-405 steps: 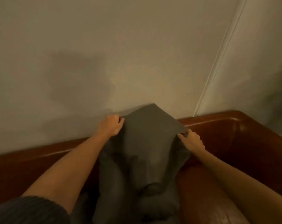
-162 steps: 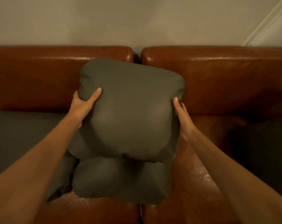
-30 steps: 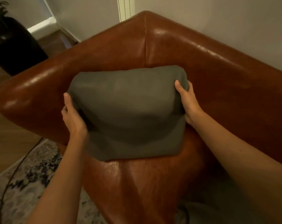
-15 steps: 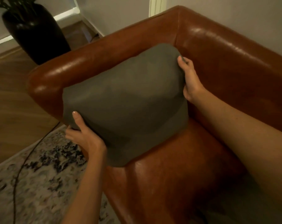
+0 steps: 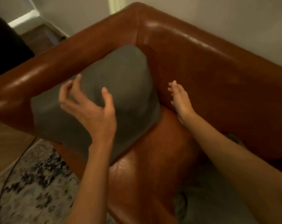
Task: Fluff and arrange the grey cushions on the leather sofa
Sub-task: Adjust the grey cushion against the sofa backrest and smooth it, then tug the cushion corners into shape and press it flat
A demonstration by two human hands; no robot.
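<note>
A grey cushion (image 5: pixel 125 81) leans in the corner of the brown leather sofa (image 5: pixel 209 65), against the armrest (image 5: pixel 40 73). My left hand (image 5: pixel 88 109) hovers in front of the cushion's face, fingers spread and curled, holding nothing. My right hand (image 5: pixel 180 101) is off the cushion's right edge, fingers apart, over the seat near the backrest. A second grey cushion (image 5: pixel 206 202) shows at the bottom right, mostly hidden under my right arm.
A patterned rug (image 5: pixel 32 183) with a dark cable (image 5: pixel 9 178) lies on the wooden floor at the lower left. A black vase (image 5: pixel 6 46) stands beyond the armrest. The wall (image 5: pixel 234 18) runs close behind the sofa.
Both hands have let go of the cushion, which now rests against the armrest in the corner. My left hand has moved up in front of it and my right hand has drawn back.
</note>
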